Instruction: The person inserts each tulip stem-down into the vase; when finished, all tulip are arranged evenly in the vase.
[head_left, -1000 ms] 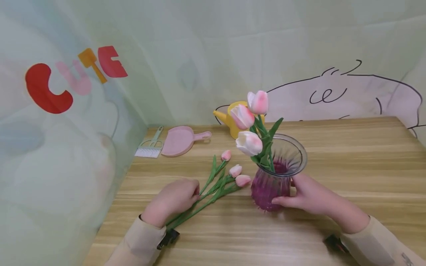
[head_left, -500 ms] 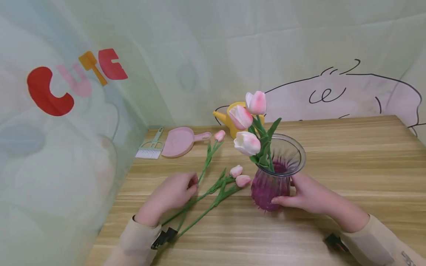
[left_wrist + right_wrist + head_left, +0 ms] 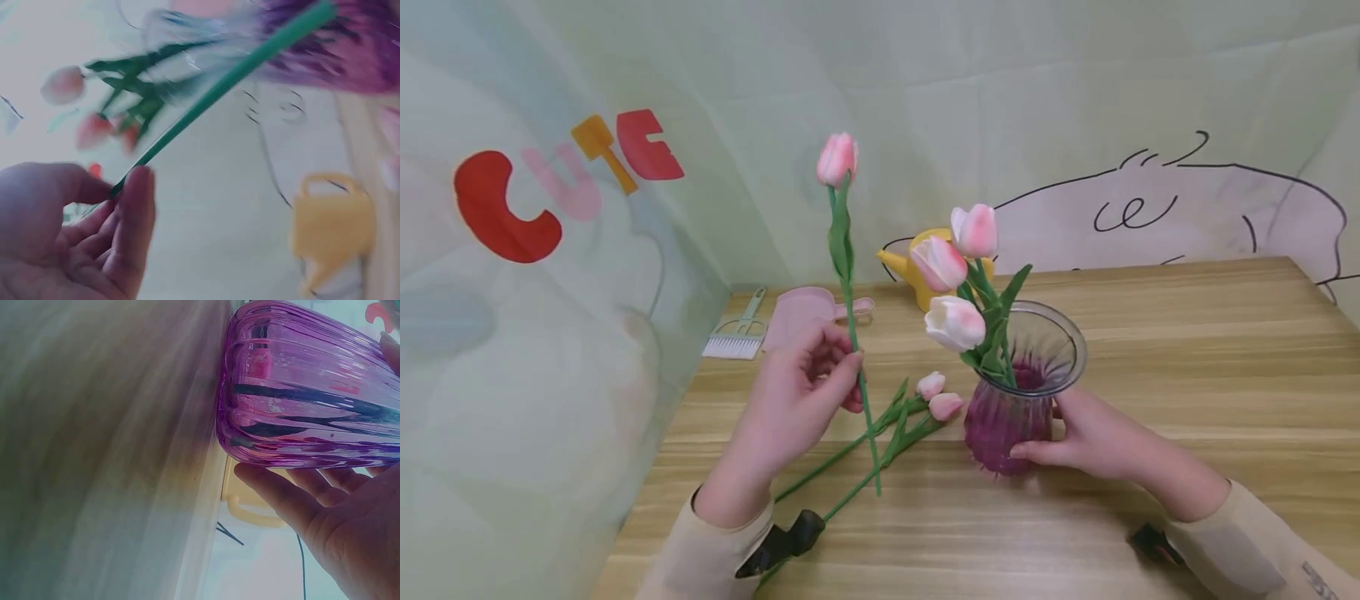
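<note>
- Well, on my head feed the left hand point(image 3: 801, 400) pinches a single tulip point(image 3: 847, 262) by its green stem, thumb against fingers, the bloom pointing to 12 o'clock. Two loose tulips point(image 3: 897, 440) lie crossed by that stem at the hand's 4 o'clock, and the glass vase point(image 3: 1011, 429) stands upright on the table point(image 3: 1187, 358) at its 3, bearing three tulips point(image 3: 992, 321). My right hand point(image 3: 1097, 437) grips the vase low, fingers parted to the glass's width. Watering can point(image 3: 927, 283) at the vase's 11; dustpan point(image 3: 790, 317) and brush point(image 3: 735, 343) at the left hand's 12 and 10.
- On the left wrist (rather blurred for me), the pinch is narrow, the stem running out between 1 and 2 o'clock.
- On the right wrist, I see the vase toward 2 o'clock, fingers along its side, thumb tip opposite.
</note>
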`<action>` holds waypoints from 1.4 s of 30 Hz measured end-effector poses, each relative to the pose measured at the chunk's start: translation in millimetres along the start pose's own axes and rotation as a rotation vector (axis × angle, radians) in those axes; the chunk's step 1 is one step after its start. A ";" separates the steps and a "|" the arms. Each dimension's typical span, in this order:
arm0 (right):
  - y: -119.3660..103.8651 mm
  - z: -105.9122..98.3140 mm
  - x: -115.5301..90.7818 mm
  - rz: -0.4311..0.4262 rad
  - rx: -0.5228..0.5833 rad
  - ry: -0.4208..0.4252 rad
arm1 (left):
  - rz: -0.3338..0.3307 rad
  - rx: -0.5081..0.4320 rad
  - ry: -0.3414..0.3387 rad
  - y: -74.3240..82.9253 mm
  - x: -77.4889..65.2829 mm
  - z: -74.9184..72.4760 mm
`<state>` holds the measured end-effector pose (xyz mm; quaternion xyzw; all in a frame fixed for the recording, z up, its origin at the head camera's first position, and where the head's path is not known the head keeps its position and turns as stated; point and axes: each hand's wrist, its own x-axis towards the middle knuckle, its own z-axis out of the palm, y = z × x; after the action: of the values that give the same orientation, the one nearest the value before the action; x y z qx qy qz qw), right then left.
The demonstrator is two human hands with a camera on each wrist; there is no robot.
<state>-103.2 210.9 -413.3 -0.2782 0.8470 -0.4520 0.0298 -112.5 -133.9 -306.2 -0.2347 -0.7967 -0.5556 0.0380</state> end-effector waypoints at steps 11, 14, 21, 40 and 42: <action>3.2 4.1 -6.8 -0.007 0.006 0.030 | 0.255 -0.294 0.071 44.0 33.2 24.8; 3.0 2.9 -5.8 -0.002 -0.001 0.026 | 0.297 -0.352 0.125 53.4 37.4 28.0; 2.2 1.0 -3.9 0.020 0.004 0.015 | 0.354 -0.461 0.177 60.9 54.7 42.4; 1.0 -1.0 0.9 0.012 0.002 -0.005 | 0.572 -0.030 0.110 49.1 76.2 82.2; 1.5 -1.0 0.4 0.009 -0.002 -0.003 | 0.591 0.025 0.072 48.5 76.5 83.0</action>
<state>-104.6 212.1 -413.8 -0.2751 0.8486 -0.4508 0.0328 -143.5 -20.4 -271.1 -0.4361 -0.6988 -0.5186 0.2293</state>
